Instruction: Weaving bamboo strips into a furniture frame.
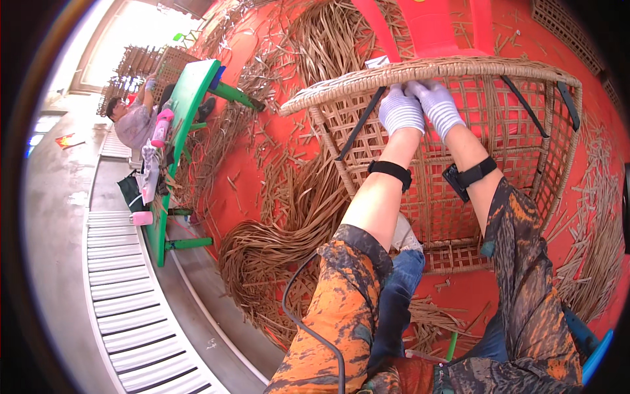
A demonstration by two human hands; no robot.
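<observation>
A large tan basket [479, 134] of open lattice weave stands tilted before me, its thick wrapped rim [499, 67] on the far side. Both my hands wear pale gloves with striped cuffs. My left hand [401, 110] is closed at the underside of the rim, with its fingertips partly hidden. Close beside it, almost touching, my right hand [436, 104] has its fingers curled against the same stretch of rim. Whether a thin strip is pinched in them I cannot make out. Dark straps [361, 123] cross the lattice near the basket's corners.
Long brown strips [289, 243] lie heaped on the red floor [246, 177] to the left. Behind the rim is a red plastic chair [430, 29]. A green table [190, 111] stands at left, with a person [134, 121] seated beyond it. White slatted grating [125, 289] runs along the left.
</observation>
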